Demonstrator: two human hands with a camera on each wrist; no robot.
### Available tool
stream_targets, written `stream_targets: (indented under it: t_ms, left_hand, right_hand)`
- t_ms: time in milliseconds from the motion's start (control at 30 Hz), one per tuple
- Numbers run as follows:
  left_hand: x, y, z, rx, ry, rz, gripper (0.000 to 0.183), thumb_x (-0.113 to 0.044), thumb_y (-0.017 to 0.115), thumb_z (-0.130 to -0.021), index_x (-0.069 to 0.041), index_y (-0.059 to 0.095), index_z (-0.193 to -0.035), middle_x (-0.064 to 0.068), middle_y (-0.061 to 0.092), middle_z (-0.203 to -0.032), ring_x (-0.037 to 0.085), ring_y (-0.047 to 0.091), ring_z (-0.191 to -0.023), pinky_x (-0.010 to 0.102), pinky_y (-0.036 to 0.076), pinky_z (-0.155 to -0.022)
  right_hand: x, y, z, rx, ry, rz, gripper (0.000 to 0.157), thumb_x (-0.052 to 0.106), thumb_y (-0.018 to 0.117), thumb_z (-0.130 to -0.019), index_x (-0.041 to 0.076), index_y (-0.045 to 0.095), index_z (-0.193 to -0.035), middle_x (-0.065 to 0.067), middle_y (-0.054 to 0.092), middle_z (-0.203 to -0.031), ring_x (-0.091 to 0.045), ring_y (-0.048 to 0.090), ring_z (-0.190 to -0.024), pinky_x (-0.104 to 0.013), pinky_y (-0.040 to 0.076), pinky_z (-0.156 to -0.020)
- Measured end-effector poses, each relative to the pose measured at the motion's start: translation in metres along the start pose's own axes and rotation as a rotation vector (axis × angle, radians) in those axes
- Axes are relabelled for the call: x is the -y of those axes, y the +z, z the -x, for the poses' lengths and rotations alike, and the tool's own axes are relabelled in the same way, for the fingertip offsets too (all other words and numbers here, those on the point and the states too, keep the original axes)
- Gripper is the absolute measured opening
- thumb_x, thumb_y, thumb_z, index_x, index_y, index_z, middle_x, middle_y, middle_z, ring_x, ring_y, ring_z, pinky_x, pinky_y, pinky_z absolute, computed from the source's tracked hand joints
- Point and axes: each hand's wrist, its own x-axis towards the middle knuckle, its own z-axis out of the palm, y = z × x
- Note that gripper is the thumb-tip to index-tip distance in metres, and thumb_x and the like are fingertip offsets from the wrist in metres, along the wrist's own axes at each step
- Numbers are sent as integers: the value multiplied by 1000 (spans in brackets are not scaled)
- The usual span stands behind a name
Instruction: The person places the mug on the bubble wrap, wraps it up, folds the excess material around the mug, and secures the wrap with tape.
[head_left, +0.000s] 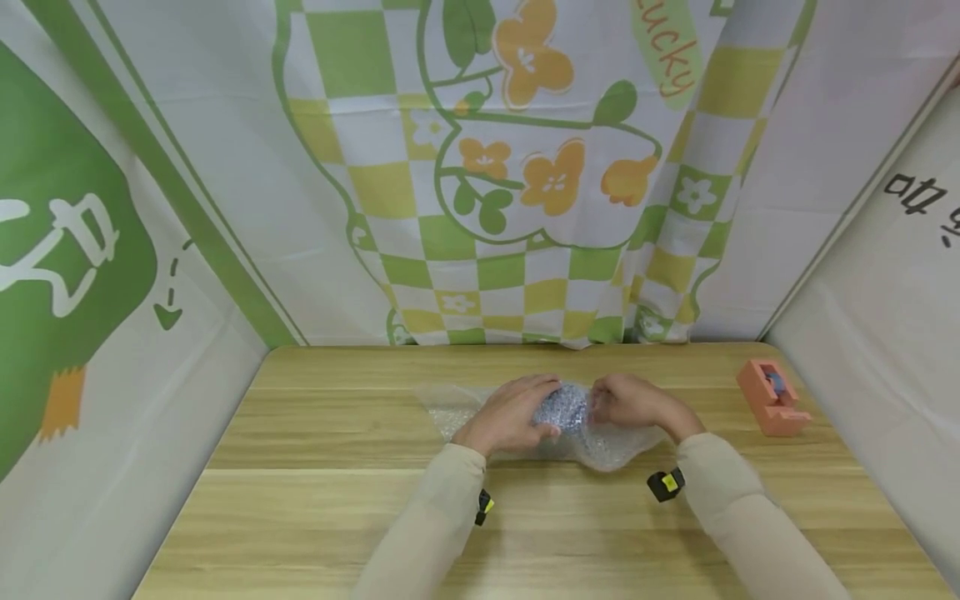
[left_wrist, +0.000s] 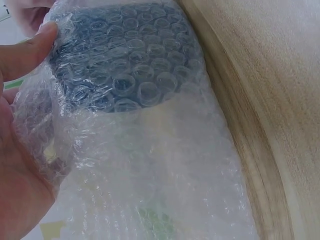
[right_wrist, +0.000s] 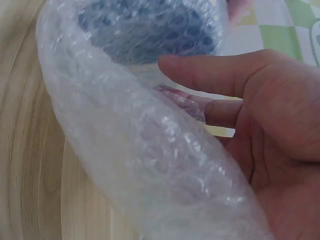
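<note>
A dark blue object (head_left: 564,408) lies rolled in clear bubble wrap (head_left: 609,454) on the table; the layers hide most of its form. My left hand (head_left: 510,417) grips the wrapped object from its left side, the thumb (left_wrist: 31,54) pressed against the wrap in the left wrist view. At the other end, my right hand (head_left: 628,402) holds the loose edge of the bubble wrap, its thumb (right_wrist: 200,71) on the near side and fingers behind the film. Loose wrap spreads out past both ends of the object.
An orange tape dispenser (head_left: 776,400) with a blue roll stands at the table's right back. The wood-grain table (head_left: 315,500) ends at a patterned curtain (head_left: 510,283) behind, with printed cloth walls on both sides.
</note>
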Motion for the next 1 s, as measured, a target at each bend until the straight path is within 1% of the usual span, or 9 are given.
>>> stream_targets:
  t_ms: [133, 233, 333, 433, 533, 600, 700, 800, 1000]
  left_hand:
    - [1, 1, -2, 6, 1, -5, 72, -33, 73, -94, -9, 42, -154, 6, 37, -161, 24, 34, -148, 43, 24, -121]
    - [2, 1, -2, 10, 0, 6, 72, -33, 74, -93, -10, 43, -154, 6, 38, -161, 24, 34, -147, 44, 24, -121]
    - [2, 0, -2, 11, 0, 19, 72, -32, 75, -92, -10, 44, -154, 7, 38, -161, 25, 34, -147, 45, 24, -121]
    - [2, 0, -2, 8, 2, 24, 72, -32, 76, -92, -9, 45, -153, 7, 38, -160, 25, 34, -147, 46, 24, -121]
    - [3, 0, -2, 6, 1, 25, 72, -32, 76, -91, -10, 45, -153, 7, 38, -160, 25, 34, -147, 47, 24, -121]
    - [3, 0, -2, 7, -2, 25, 73, -33, 76, -92, -11, 44, -153, 5, 38, -161, 26, 34, -147, 48, 24, -121]
    - [4, 1, -2, 11, 0, 19, 73, -34, 76, -92, -12, 44, -154, 5, 36, -161, 27, 34, -147, 48, 25, -121]
    - [5, 0, -2, 2, 7, 11, 72, -35, 76, -91, -12, 46, -153, 8, 36, -161, 28, 35, -146, 49, 27, -120]
    - [10, -1, -2, -16, 30, 43, 72, -36, 78, -90, -12, 49, -151, 7, 39, -160, 29, 36, -146, 49, 26, -120]
  right_hand:
    - [5, -3, 6, -23, 35, -44, 40, 11, 73, -89, -11, 63, -121, -21, 68, -111, -34, 65, -100, -47, 56, -82]
    - [8, -7, 14, -28, 120, -99, 42, 11, 75, -87, -12, 60, -118, -17, 65, -102, -29, 61, -92, -42, 54, -75]
    - [9, -11, 21, -6, 191, -147, 22, 13, 77, -84, -3, 61, -86, -3, 51, -73, -16, 47, -65, -30, 42, -56]
    - [7, -16, 26, 29, 212, -184, 37, 12, 76, -84, 13, 47, -63, 6, 32, -58, -9, 29, -52, -25, 27, -49]
    - [3, -20, 33, 66, 188, -234, 44, 10, 75, -86, 16, 41, -59, 7, 31, -56, -8, 27, -50, -23, 27, -47]
    - [-1, -22, 37, 99, 173, -316, 31, 8, 71, -89, 10, 51, -66, 4, 41, -60, -9, 38, -52, -25, 39, -46]
    - [-7, -21, 41, 130, 175, -474, 12, 7, 65, -95, -4, 60, -92, -6, 56, -79, -15, 56, -66, -35, 58, -57]
    - [-10, -18, 43, 106, 186, -626, 32, 7, 62, -98, -13, 54, -122, -16, 62, -100, -24, 65, -83, -46, 62, -72]
    - [-2, -6, 41, -77, 171, -764, 39, 5, 64, -96, -21, 53, -123, -17, 64, -103, -21, 65, -87, -43, 61, -80]
